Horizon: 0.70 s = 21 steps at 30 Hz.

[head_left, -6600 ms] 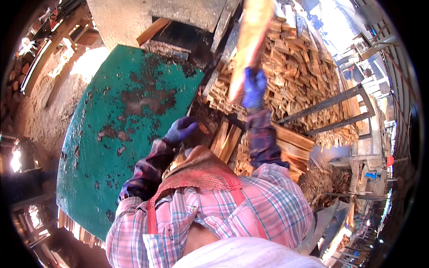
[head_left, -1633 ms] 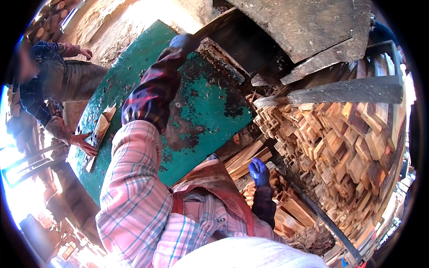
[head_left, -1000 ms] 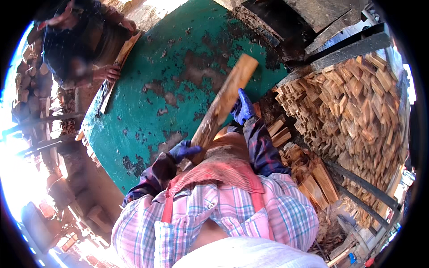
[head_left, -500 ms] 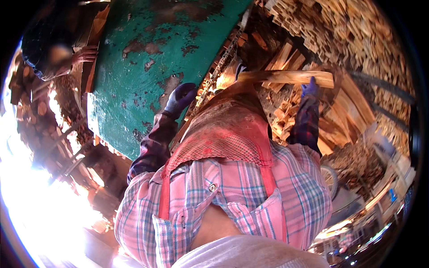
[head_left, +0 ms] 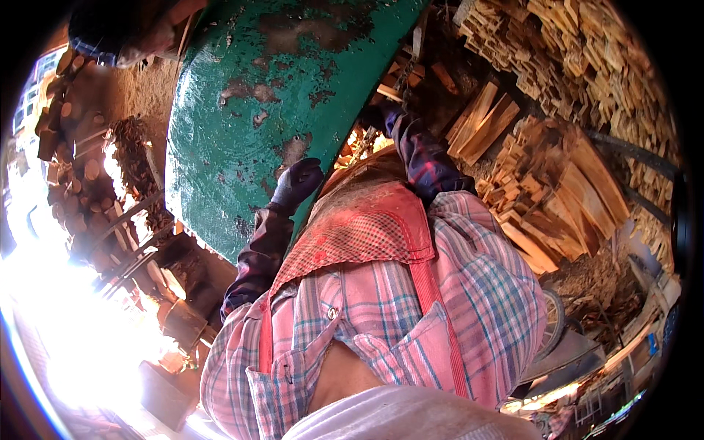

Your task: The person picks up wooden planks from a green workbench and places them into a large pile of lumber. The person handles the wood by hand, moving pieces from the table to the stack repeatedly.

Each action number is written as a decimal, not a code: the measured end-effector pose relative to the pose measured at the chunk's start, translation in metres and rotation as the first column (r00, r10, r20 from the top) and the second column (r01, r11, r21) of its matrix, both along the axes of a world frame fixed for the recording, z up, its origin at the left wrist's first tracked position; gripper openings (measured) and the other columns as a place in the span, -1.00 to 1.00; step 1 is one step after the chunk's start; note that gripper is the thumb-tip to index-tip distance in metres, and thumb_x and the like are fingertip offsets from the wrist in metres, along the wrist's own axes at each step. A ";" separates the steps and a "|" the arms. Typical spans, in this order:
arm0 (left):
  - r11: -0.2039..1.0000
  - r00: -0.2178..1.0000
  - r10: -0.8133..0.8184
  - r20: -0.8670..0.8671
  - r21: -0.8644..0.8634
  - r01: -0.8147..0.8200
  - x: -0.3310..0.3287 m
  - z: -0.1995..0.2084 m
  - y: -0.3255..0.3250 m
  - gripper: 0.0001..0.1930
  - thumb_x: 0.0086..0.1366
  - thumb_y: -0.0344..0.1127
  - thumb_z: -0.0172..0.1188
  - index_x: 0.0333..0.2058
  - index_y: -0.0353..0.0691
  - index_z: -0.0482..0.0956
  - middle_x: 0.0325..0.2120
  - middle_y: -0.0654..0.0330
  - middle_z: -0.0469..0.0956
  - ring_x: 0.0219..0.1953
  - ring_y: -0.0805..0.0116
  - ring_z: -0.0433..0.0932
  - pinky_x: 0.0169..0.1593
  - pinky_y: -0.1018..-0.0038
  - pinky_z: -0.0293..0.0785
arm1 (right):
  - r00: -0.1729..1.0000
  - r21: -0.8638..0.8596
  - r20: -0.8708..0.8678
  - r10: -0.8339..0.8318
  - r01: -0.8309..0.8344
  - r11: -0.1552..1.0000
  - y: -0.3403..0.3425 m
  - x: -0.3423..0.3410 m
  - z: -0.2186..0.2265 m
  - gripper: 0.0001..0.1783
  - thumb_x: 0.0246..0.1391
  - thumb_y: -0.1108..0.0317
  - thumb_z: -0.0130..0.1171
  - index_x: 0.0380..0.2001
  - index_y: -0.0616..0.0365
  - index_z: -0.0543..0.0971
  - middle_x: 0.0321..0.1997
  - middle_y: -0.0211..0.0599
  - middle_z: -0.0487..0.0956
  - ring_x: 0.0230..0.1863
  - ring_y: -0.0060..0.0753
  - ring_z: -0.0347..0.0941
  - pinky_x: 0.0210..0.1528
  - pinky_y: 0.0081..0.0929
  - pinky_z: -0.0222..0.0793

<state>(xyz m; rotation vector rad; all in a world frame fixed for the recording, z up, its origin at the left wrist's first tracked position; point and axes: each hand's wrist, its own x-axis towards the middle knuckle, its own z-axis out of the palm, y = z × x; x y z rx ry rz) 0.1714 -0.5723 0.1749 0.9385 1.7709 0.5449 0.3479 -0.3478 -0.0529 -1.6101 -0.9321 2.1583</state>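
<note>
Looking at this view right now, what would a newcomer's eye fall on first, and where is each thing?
Most striking is the large green tabletop, blotched with dark worn patches, from the top edge down the left of centre. The red apron stands out in the middle over a pink plaid shirt, with the gloved left hand just left of it. Stacked wooden slats crowd the upper right.

Wood workshop, stacked boards [head_left: 565, 70], piled logs [head_left: 89, 170]
</note>
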 end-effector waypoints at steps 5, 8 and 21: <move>0.995 0.996 0.082 0.035 0.060 -0.084 0.001 -0.002 0.009 -0.61 0.10 -0.26 0.22 -0.11 -0.31 0.47 -0.27 0.15 0.56 -0.20 0.42 0.52 -0.08 0.48 0.41 | 0.988 0.032 0.107 0.109 -0.112 0.993 -0.005 0.038 -0.003 -0.63 0.05 0.08 0.07 -0.15 0.07 0.43 -0.27 -0.23 0.49 -0.32 -0.23 0.45 -0.28 -0.31 0.44; 0.966 0.972 0.192 0.136 0.151 -0.212 -0.010 -0.014 0.011 -0.60 0.12 -0.27 0.20 -0.08 -0.30 0.45 -0.23 0.17 0.53 -0.16 0.45 0.48 -0.06 0.51 0.38 | 0.962 -0.057 0.246 0.115 -0.104 0.993 -0.030 0.120 -0.013 -0.63 0.06 0.07 0.06 -0.15 0.06 0.43 -0.28 -0.21 0.49 -0.33 -0.23 0.44 -0.28 -0.30 0.44; 0.946 0.677 -0.049 -0.734 -0.252 -0.205 -0.030 -0.015 0.047 -0.09 -0.11 0.34 0.06 0.04 -0.36 0.29 0.04 -0.09 0.23 0.10 0.02 0.21 0.14 0.27 0.19 | 0.943 -0.243 0.278 -0.185 0.255 0.936 0.000 0.174 0.017 -0.60 0.07 0.06 0.03 -0.09 0.03 0.42 -0.18 -0.15 0.48 -0.18 -0.11 0.45 -0.13 -0.16 0.40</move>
